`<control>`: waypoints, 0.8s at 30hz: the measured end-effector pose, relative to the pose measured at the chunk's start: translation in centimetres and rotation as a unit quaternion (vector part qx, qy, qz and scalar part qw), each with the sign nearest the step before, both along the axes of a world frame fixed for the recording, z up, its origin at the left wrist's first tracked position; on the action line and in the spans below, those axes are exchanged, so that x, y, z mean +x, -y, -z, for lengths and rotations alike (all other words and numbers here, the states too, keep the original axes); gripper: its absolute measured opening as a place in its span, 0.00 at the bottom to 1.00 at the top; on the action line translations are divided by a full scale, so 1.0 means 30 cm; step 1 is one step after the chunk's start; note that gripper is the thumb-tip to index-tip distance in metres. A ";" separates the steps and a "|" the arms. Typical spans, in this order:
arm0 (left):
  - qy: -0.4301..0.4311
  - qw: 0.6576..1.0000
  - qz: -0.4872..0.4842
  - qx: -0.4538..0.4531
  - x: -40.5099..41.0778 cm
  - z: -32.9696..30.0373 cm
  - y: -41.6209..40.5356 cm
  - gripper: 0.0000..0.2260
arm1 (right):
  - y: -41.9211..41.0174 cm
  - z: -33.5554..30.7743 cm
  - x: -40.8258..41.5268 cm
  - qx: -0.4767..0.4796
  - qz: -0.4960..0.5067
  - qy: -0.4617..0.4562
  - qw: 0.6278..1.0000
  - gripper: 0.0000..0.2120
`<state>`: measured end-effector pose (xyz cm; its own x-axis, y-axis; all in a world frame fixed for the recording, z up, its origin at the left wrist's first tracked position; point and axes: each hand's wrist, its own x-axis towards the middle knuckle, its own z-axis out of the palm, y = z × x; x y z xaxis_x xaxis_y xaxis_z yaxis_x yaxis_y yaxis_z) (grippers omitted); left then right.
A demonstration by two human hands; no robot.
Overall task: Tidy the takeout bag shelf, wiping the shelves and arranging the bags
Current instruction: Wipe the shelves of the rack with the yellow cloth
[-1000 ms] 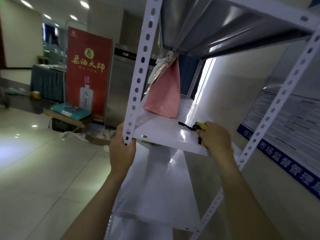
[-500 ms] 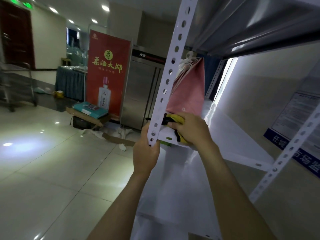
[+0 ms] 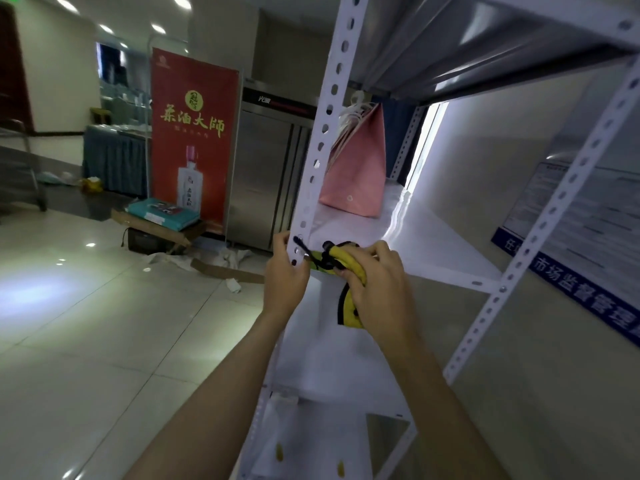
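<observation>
A white metal shelf unit stands before me, its middle shelf [image 3: 433,251] bare and shiny. My left hand [image 3: 285,275] grips the front left perforated post [image 3: 318,157] at shelf height. My right hand [image 3: 375,282] holds a bunched yellow and black cloth [image 3: 346,261] at the shelf's front left corner, part of it hanging below the edge. A pink paper takeout bag [image 3: 360,168] stands upright at the far left of the same shelf, with white handles and other bags behind it.
A lower shelf [image 3: 332,362] and a bottom one [image 3: 311,445] lie beneath. The upper shelf [image 3: 485,39] hangs overhead. To the left are a red banner [image 3: 194,133], a steel fridge [image 3: 266,174], boxes and paper scraps on the tiled floor [image 3: 104,323]. A wall with notices [image 3: 581,216] is on the right.
My right hand has dragged the cloth from the shelf's front right edge leftward to the front left corner beside the post. The left hand kept its grip on the post.
</observation>
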<state>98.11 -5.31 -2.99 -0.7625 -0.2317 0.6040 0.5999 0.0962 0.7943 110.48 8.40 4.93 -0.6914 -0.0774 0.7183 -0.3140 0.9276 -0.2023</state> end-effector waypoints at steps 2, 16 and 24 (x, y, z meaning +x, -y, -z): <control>0.023 0.999 0.013 -0.020 0.009 0.036 0.010 0.10 | 0.000 0.075 0.028 -0.022 -0.010 -0.003 1.000 0.18; 0.150 0.982 0.039 -0.110 0.075 0.319 0.067 0.10 | -0.075 0.607 0.133 -0.127 0.026 0.184 0.974 0.13; 0.197 0.976 -0.001 -0.094 0.120 0.498 0.038 0.09 | -0.111 0.868 0.109 -0.118 0.006 0.307 0.944 0.16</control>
